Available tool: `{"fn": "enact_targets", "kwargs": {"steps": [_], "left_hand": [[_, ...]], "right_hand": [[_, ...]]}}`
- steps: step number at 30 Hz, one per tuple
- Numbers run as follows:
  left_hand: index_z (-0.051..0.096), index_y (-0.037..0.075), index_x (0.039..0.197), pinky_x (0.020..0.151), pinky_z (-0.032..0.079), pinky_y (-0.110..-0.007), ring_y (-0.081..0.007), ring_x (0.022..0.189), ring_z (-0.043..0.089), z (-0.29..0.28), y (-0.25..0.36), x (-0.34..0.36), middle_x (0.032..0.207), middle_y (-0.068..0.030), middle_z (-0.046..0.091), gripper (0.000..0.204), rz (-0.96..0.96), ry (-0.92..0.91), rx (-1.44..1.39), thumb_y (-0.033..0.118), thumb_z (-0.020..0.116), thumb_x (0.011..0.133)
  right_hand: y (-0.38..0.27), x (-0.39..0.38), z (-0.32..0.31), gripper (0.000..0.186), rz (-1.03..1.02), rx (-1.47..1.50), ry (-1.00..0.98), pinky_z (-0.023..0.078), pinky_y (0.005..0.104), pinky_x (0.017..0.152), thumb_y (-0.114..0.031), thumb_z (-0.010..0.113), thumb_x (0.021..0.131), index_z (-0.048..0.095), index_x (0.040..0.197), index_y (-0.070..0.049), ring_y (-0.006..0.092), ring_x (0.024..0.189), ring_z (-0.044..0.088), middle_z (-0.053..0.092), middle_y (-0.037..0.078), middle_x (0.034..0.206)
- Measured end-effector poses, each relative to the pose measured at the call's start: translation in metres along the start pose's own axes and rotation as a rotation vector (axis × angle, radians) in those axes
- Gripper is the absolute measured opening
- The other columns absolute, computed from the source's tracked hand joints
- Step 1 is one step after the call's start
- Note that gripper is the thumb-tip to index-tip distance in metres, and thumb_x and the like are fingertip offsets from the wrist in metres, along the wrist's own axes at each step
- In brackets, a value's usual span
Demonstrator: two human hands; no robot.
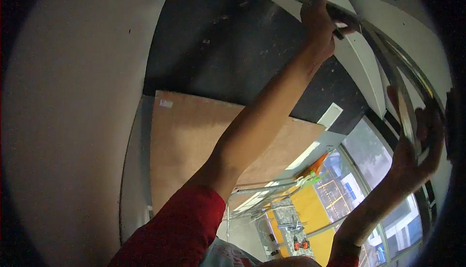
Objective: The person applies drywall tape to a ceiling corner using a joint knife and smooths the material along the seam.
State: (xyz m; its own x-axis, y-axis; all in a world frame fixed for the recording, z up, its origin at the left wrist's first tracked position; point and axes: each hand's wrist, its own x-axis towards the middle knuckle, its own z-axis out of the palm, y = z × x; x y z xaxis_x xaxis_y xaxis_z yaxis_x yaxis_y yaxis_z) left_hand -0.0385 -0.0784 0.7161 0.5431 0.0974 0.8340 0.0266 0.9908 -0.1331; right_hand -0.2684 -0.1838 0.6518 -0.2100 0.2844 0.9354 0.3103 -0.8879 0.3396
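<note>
Both my arms are raised overhead, the upper one in a red sleeve. My left hand is closed around one end of a long grey metal channel, close to the pale ceiling surface. A short dark piece sticks out below that hand; I cannot make out what it is. Farther along, the channel curves down in the fisheye picture toward the right rim. There my right hand has its fingers wrapped around it, partly in shadow and slightly blurred.
Behind my left arm are a dark panel and a brown wooden board. A pale wall fills the left. Lower right, there are windows, metal rails, a yellow surface and red-and-black tools on a cluttered platform.
</note>
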Motion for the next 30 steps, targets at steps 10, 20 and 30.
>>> {"fn": "enact_targets", "kwargs": {"steps": [10,20,30], "left_hand": [[0.041,0.002,0.098,0.053,0.056,-0.042,-0.0268,0.065,0.062,0.007,0.001,-0.014,0.082,-0.0147,0.055,0.027,-0.044,-0.046,0.075,0.027,0.035,0.092],[0.037,0.007,0.095,0.047,0.056,-0.043,-0.0256,0.06,0.061,-0.01,0.0,0.008,0.079,-0.0117,0.051,0.023,0.0,-0.059,0.045,0.03,0.038,0.091],[0.035,0.005,0.093,0.045,0.056,-0.041,-0.0251,0.054,0.062,-0.001,-0.002,-0.008,0.079,-0.0106,0.049,0.026,0.037,-0.028,0.049,0.031,0.036,0.091]], "right_hand": [[0.02,-0.006,-0.019,0.038,0.024,0.248,0.011,0.05,0.0338,0.082,0.005,0.06,0.073,0.052,0.11,0.008,0.0246,0.092,0.059,0.057,0.019,0.108],[0.02,0.002,0.006,0.048,-0.106,-0.061,-0.047,0.05,0.0391,0.083,-0.002,0.065,0.072,0.049,0.116,0.006,0.03,0.102,0.055,0.052,0.02,0.116],[0.043,-0.003,-0.028,0.048,-0.254,-0.16,-0.149,0.045,0.0364,0.088,-0.008,0.063,0.08,0.041,0.119,0.009,0.0284,0.107,0.052,0.05,0.022,0.12]]}}
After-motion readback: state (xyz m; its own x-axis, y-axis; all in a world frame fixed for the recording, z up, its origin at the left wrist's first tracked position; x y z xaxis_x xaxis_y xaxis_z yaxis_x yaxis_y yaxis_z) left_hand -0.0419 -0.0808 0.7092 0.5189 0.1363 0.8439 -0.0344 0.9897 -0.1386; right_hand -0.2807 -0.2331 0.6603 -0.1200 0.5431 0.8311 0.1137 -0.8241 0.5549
